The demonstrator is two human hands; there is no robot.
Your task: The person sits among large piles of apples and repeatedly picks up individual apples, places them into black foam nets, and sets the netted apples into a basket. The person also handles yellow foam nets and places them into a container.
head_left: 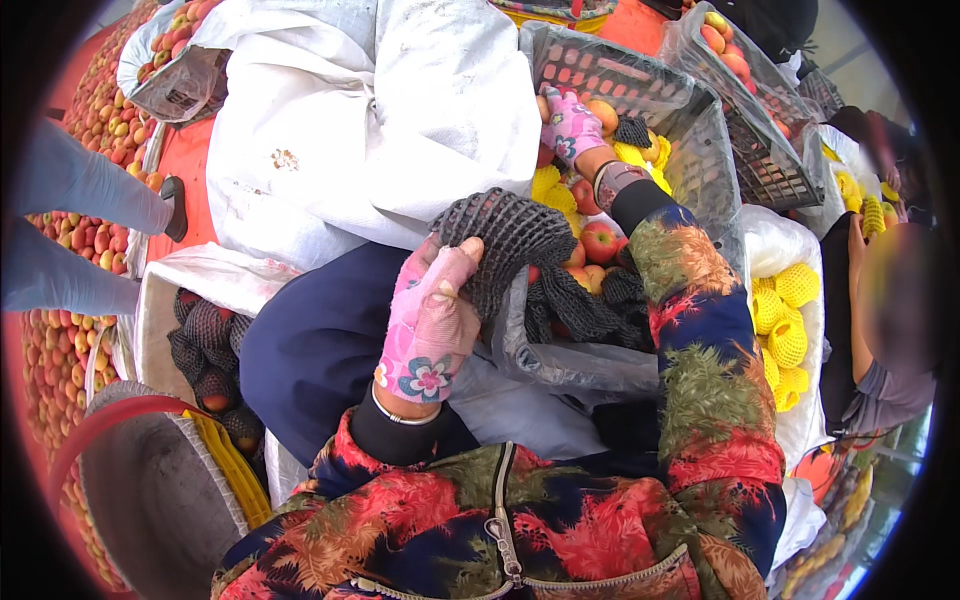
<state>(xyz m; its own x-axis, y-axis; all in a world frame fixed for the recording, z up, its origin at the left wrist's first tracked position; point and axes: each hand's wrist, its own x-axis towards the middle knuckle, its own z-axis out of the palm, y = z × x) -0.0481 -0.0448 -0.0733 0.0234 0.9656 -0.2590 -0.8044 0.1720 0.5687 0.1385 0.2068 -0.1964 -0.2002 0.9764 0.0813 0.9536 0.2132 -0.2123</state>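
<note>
My left hand (pixel 432 320), in a pink flowered fingerless glove, is closed round black foam fruit nets (pixel 510 240), which arch over the near edge of a plastic-lined crate (pixel 715 150). Whether an apple is inside them I cannot tell. My right hand (pixel 573 128), in a matching glove, reaches into the far left part of the crate. Its fingers curl against an apple (pixel 543 108); the thumb is hidden. Around it lie loose red apples (pixel 599 242), yellow foam nets (pixel 552 190) and more black nets (pixel 590 312).
Left of my knee, a box (pixel 160 305) holds black-netted apples (pixel 210 340), beside a grey basket (pixel 160 470). A white sack (pixel 380 110) lies ahead. Yellow-netted fruit (pixel 785 320) sits right. Another crate (pixel 760 110) stands beyond; one person stands left, others are right.
</note>
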